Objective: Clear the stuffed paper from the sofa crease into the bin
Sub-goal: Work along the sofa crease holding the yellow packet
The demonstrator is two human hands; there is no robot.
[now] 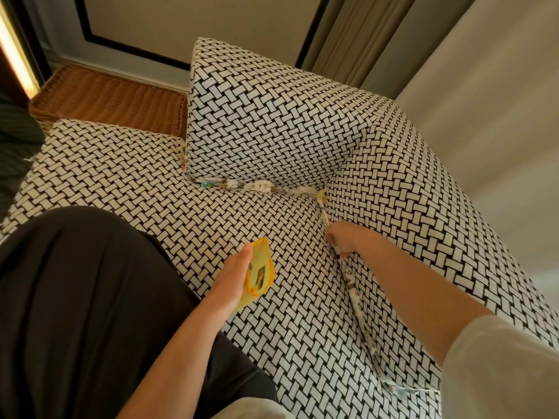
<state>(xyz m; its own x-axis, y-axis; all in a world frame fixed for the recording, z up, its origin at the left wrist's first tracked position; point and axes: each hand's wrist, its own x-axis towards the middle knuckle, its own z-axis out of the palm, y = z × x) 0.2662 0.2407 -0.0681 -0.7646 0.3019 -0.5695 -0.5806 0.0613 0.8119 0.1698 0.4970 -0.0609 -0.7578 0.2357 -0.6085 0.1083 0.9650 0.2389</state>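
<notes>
Stuffed paper (352, 285) sits wedged along the sofa (272, 122) crease. Right hand (343, 238) pinches one strip there; left hand (234, 276) grips a yellow pouch (261, 267). I judge a hard pull may tear the paper, leaving pieces deep inside.

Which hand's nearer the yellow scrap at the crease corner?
Right. The right hand grips paper in the side crease just short of the yellow scrap; the left hand holds a yellow pouch farther away over the seat.
</notes>
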